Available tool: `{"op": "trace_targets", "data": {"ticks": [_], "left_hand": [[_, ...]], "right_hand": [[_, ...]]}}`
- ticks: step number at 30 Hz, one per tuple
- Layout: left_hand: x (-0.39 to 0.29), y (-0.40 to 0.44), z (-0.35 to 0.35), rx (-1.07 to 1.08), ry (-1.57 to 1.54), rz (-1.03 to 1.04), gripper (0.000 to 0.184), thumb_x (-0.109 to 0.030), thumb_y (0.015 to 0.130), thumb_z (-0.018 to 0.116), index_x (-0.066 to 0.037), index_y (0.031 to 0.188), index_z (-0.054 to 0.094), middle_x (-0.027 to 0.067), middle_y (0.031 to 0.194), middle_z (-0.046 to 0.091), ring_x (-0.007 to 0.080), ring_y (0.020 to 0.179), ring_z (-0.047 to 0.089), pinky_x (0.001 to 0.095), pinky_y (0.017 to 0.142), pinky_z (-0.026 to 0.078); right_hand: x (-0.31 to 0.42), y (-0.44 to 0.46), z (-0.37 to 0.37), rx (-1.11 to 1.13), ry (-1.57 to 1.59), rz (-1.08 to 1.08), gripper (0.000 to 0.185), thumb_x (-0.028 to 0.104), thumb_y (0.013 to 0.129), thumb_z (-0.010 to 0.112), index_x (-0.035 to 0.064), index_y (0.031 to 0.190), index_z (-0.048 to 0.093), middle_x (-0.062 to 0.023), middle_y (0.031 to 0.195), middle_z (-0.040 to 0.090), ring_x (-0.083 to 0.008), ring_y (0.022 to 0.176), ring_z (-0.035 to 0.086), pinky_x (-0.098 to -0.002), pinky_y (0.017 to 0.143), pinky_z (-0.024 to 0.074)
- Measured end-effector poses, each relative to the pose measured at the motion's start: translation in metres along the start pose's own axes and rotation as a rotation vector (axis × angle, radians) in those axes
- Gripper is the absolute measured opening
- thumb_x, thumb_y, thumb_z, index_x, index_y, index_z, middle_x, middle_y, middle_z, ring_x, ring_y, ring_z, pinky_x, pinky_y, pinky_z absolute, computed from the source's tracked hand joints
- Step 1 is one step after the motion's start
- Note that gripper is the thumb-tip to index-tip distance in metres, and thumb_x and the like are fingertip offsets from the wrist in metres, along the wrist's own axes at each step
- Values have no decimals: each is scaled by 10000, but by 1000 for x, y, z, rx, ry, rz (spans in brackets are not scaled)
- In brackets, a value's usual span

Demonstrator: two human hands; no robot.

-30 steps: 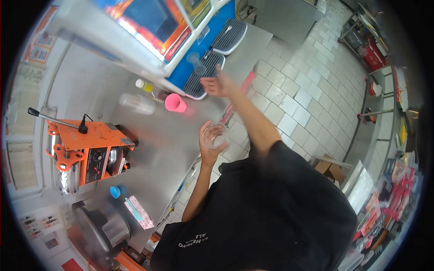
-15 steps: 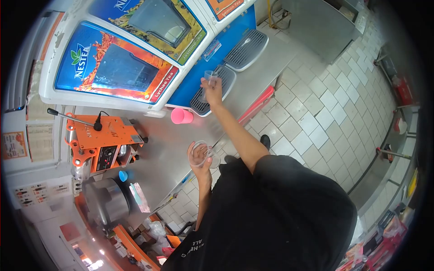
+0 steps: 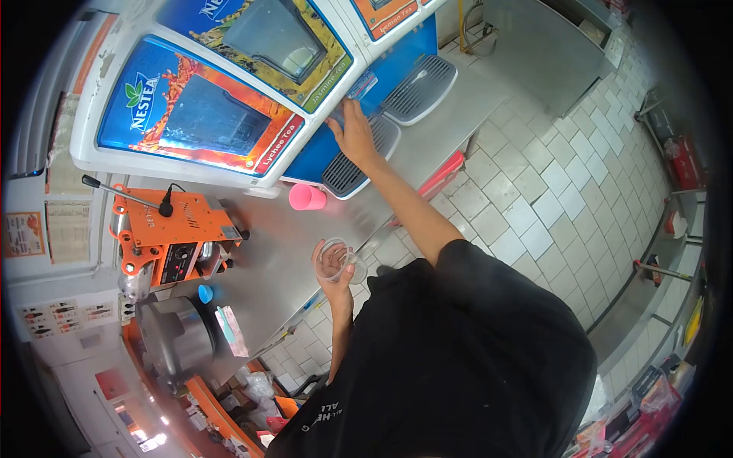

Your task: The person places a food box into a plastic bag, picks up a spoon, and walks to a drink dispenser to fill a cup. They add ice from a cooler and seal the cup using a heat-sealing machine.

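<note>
My left hand (image 3: 334, 269) is closed around a clear plastic cup (image 3: 353, 267) over the counter's front edge; its open rim faces up toward me. Farther off, my right hand (image 3: 353, 137) reaches beneath the front of the drink dispenser (image 3: 221, 114), by the Jasmine Tea panel and above a grey drip tray (image 3: 359, 159). Its thumb and fingers curve around a small clear cup, mostly hidden by the hand and the dispenser's lower edge. On the steel counter, a pink cup (image 3: 307, 197) stands beside the tray.
An orange sealing machine (image 3: 179, 229) with a lever is at the left of the counter (image 3: 267, 252). Near it are a small blue cup (image 3: 205, 294), a large metal pot (image 3: 177, 336) and a pink-and-white packet (image 3: 231, 330). A second drip tray (image 3: 420, 88) lies farther right.
My right hand has moved up and inward from above the drip tray to beneath the dispenser's front, so its small cup is now mostly hidden. The left hand keeps its clear cup almost in place.
</note>
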State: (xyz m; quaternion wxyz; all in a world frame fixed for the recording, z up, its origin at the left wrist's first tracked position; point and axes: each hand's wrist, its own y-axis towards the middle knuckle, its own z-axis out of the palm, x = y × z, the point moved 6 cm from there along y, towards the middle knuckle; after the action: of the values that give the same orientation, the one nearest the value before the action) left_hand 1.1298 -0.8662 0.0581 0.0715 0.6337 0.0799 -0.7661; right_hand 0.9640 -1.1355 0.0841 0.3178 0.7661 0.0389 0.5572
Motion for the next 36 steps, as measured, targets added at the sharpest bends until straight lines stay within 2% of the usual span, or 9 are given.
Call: {"op": "trace_targets", "data": {"ticks": [8, 19, 23, 25, 28, 29, 31, 36], "left_hand": [[-3, 3, 1, 0, 22, 10, 881, -126, 702, 828, -35, 1417, 322, 146, 1170, 561, 261, 1087, 580, 392, 973, 475], [-2, 8, 13, 4, 10, 51, 919, -146, 687, 858, -42, 1423, 319, 143, 1175, 565, 244, 1078, 585, 359, 950, 464], [-1, 6, 15, 7, 22, 62, 912, -148, 692, 859, -42, 1422, 322, 143, 1178, 567, 244, 1078, 585, 358, 958, 455], [0, 4, 16, 0, 31, 60, 912, -150, 692, 859, -42, 1421, 323, 142, 1175, 568, 244, 1078, 585, 356, 958, 453], [-2, 1, 18, -8, 50, 63, 912, -154, 692, 861, -41, 1421, 325, 142, 1170, 571, 244, 1079, 585, 355, 959, 450], [-3, 1, 18, -11, 59, 64, 913, -156, 691, 862, -41, 1421, 325, 142, 1168, 572, 244, 1079, 586, 355, 958, 450], [-2, 1, 18, -10, 57, 61, 911, -158, 692, 862, -41, 1420, 327, 142, 1167, 573, 243, 1081, 586, 354, 957, 450], [2, 4, 16, 1, 53, 43, 912, -169, 690, 864, -41, 1418, 330, 143, 1165, 575, 242, 1093, 581, 351, 951, 453]], "right_hand": [[-1, 15, -15, 51, 80, -6, 450, 151, 818, 730, -45, 1170, 529, -197, 1114, 536, -409, 1038, 548, -438, 872, 473], [-2, 25, -20, 79, 71, 6, 419, 127, 717, 808, -46, 1061, 643, -197, 1031, 608, -399, 935, 619, -434, 802, 515], [-2, 25, -21, 85, 64, 17, 430, 136, 704, 818, -41, 1059, 652, -193, 1033, 615, -396, 929, 625, -435, 800, 518], [-6, 25, -19, 133, 56, 63, 486, 243, 717, 822, -34, 1076, 649, -180, 1048, 618, -369, 961, 613, -410, 828, 503], [-6, 25, -20, 129, 65, 52, 499, 259, 716, 823, -29, 1084, 649, -181, 1060, 621, -369, 962, 616, -413, 821, 504], [-5, 25, -20, 128, 66, 54, 499, 259, 716, 823, -29, 1084, 649, -181, 1060, 621, -369, 962, 616, -413, 821, 504], [0, 24, -23, 75, 36, 19, 441, 178, 697, 830, -22, 1050, 654, -181, 1016, 622, -393, 919, 633, -437, 772, 520], [-1, 22, -17, 84, 10, -8, 425, 183, 713, 816, -16, 1041, 630, -193, 992, 623, -394, 930, 616, -450, 776, 504]]}}
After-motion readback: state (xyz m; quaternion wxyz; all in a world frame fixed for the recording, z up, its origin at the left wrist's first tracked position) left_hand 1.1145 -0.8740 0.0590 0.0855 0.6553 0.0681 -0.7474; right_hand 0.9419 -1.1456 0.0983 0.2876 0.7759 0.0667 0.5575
